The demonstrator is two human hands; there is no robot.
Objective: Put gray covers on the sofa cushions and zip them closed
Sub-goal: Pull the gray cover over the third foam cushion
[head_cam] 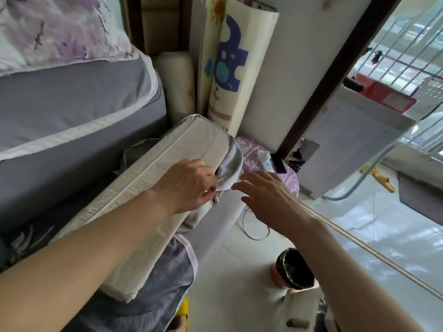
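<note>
A long beige ribbed sofa cushion (153, 178) lies diagonally on the edge of a bed. A gray cover (231, 164) is bunched over the cushion's far right corner and side. My left hand (189, 185) rests on the cushion and pinches the edge of the gray cover with curled fingers. My right hand (266, 200) hovers just right of the cover with its fingers spread, not touching it.
A bed with a gray sheet (72, 97) and a floral quilt (55, 27) fills the left. Rolled play mats (230, 68) lean against the wall behind the cushion. A bin with a black bag (294, 269) stands on the tiled floor, near a cable (254, 233).
</note>
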